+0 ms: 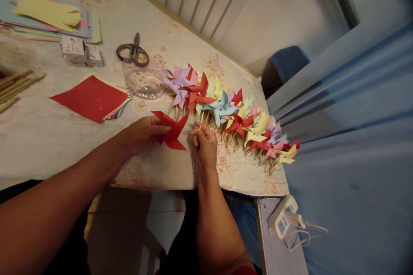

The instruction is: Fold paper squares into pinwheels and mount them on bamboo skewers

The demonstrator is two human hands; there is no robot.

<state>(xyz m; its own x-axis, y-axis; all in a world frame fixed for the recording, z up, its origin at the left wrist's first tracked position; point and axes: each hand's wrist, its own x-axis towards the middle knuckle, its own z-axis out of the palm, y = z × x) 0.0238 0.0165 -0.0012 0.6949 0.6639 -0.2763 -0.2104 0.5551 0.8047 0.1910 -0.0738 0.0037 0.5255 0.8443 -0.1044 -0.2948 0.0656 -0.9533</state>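
Note:
My left hand [145, 133] pinches a red paper pinwheel [174, 135] between thumb and fingers, just above the near side of the table. Close by on its right, my right hand [204, 144] is closed around a thin wooden stick [199, 128], whose tip pokes up past the thumb. The stick and the red pinwheel look apart. Beyond both hands lies a long row of finished paper pinwheels [221, 107] on sticks, in red, yellow, blue, purple and pink. A clear dish of small metal pins [150, 90] sits behind my left hand.
Left of the dish is a stack of paper squares with a red sheet [93, 99] on top. Scissors [134, 51], small white boxes [77, 51], coloured sheets [48, 10] and loose sticks [19, 88] lie farther back and left. A power strip [283, 217] is at lower right.

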